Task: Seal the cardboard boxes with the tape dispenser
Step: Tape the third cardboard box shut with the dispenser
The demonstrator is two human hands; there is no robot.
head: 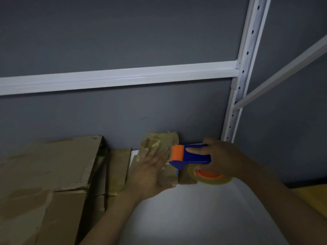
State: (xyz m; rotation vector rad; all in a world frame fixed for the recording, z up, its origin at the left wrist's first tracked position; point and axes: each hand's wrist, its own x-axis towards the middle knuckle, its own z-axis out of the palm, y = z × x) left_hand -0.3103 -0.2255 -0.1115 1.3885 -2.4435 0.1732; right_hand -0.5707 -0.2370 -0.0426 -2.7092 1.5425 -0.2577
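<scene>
**Hands at work on a small box, tape dispenser at its edge**

A person's right hand grips the blue tape dispenser, with one finger lying along the top of the handle and the rest curled round it. The dispenser's orange roller sits against the right side of a small cardboard box, and the clear tape roll on its orange hub hangs just below the hand. The left hand lies flat on the same box, fingers straight and spread and palm pressed on the glossy, already taped surface, just beside the roller. The small box stands on a white shelf, close to the grey wall behind it. To its left a narrow cardboard box stands upright, and beyond that a large cardboard box, creased and patched with tape, fills the lower left corner. A white horizontal beam of the rack crosses the wall above, meeting a perforated white upright at right. The scene is dimly lit.
</scene>
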